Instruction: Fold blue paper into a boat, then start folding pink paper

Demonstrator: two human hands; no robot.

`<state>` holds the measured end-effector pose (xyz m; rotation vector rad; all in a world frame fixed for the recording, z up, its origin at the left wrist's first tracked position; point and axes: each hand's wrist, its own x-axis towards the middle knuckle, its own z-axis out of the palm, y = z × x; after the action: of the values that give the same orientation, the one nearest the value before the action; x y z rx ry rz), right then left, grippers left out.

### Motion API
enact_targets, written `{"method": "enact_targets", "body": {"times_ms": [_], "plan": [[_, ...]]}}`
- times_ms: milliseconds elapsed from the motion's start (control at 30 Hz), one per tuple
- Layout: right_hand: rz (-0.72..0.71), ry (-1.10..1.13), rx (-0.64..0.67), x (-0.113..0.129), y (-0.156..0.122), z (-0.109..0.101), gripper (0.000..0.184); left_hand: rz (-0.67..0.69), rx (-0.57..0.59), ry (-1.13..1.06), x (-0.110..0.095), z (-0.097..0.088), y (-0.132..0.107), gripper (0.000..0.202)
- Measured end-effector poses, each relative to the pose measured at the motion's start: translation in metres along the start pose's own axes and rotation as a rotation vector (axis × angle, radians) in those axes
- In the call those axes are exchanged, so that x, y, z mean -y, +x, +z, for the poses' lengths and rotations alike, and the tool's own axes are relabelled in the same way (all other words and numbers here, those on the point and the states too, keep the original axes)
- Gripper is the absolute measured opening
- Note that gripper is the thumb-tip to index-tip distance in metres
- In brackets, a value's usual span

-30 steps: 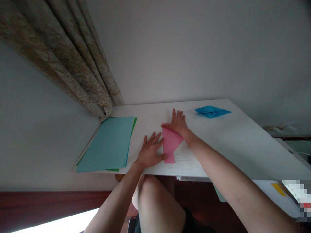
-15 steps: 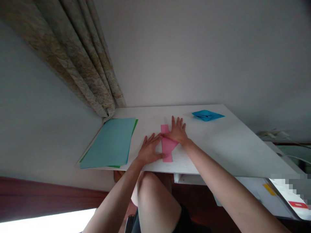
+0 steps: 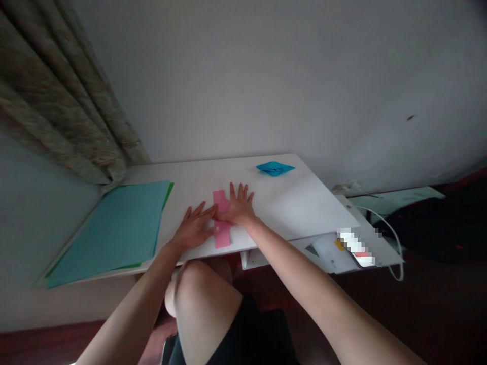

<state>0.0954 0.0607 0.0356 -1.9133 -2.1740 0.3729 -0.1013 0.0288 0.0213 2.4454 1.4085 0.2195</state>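
Two bare hands of ours flank a narrow strip of folded pink paper (image 3: 222, 238), which lies flat on the white table (image 3: 274, 208) near its front edge. Our left hand (image 3: 195, 229) is at the strip's left side, palm down and fingers spread, with the fingertips and thumb reaching its left edge. Our right hand (image 3: 240, 209) is on the other side, also spread wide; its thumb stretches across the middle of the strip toward our left fingertips, while its other fingers point away from us over the tabletop. We see the far end of the paper above that thumb and the near end below it; the middle is partly hidden, and we cannot tell whether the thumbs press firmly.

Beyond our right hand, well apart from the strip, sits a pointed blue folded paper (image 3: 275, 169). To the left of our left hand lies a stack of pale blue and green sheets (image 3: 114, 223), close to the curtain (image 3: 117, 137). Our knee (image 3: 198, 279) shows below the table's front edge.
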Motion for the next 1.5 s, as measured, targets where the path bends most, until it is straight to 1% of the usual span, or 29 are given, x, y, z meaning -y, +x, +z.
{"method": "enact_targets", "body": {"times_ms": [33,67,200,333,500,733,800,967,1067,1100,1200,1233,1300,1367,1500], "plan": [[-0.003,0.007,-0.004,0.0,-0.004,0.0,0.135,0.008,0.004,-0.006,0.003,0.001,0.002,0.058],[-0.004,0.013,-0.003,-0.001,-0.007,0.001,0.138,0.0,-0.001,-0.01,0.006,0.002,0.003,0.055],[-0.029,0.027,-0.018,0.0,-0.021,0.004,0.138,-0.007,-0.028,0.05,0.012,0.004,0.011,0.053],[-0.043,0.03,-0.006,0.003,-0.032,0.005,0.14,-0.011,-0.049,0.12,0.012,0.006,0.016,0.054],[-0.076,0.056,0.006,0.005,-0.048,0.004,0.141,-0.036,-0.043,0.16,0.009,0.005,0.022,0.057],[-0.136,0.04,-0.027,0.004,-0.069,0.007,0.149,-0.103,-0.042,0.186,0.001,0.003,0.03,0.061],[-0.149,0.041,-0.043,0.005,-0.075,0.008,0.149,-0.118,-0.052,0.187,0.0,0.004,0.032,0.061],[-0.155,0.054,-0.08,0.006,-0.094,0.009,0.133,-0.16,-0.086,0.179,-0.005,0.003,0.037,0.06],[-0.197,0.047,-0.092,0.002,-0.109,0.01,0.127,-0.164,-0.1,0.195,-0.007,0.003,0.039,0.061],[-0.224,0.034,-0.103,0.0,-0.115,0.011,0.12,-0.161,-0.1,0.203,-0.006,0.003,0.04,0.062],[-0.316,0.002,-0.138,-0.01,-0.134,0.013,0.085,-0.154,-0.085,0.216,-0.004,0.005,0.041,0.065],[-0.332,0.004,-0.145,-0.014,-0.141,0.014,0.076,-0.15,-0.077,0.217,-0.003,0.006,0.041,0.066],[-0.343,0.009,-0.157,-0.023,-0.152,0.016,0.067,-0.146,-0.061,0.218,-0.002,0.006,0.041,0.069],[-0.322,-0.001,-0.177,-0.032,-0.161,0.019,0.062,-0.141,-0.05,0.223,-0.002,0.007,0.04,0.071],[-0.191,-0.002,-0.247,-0.04,-0.167,0.019,0.059,-0.115,-0.06,0.269,-0.007,0.013,0.037,0.072]]}}
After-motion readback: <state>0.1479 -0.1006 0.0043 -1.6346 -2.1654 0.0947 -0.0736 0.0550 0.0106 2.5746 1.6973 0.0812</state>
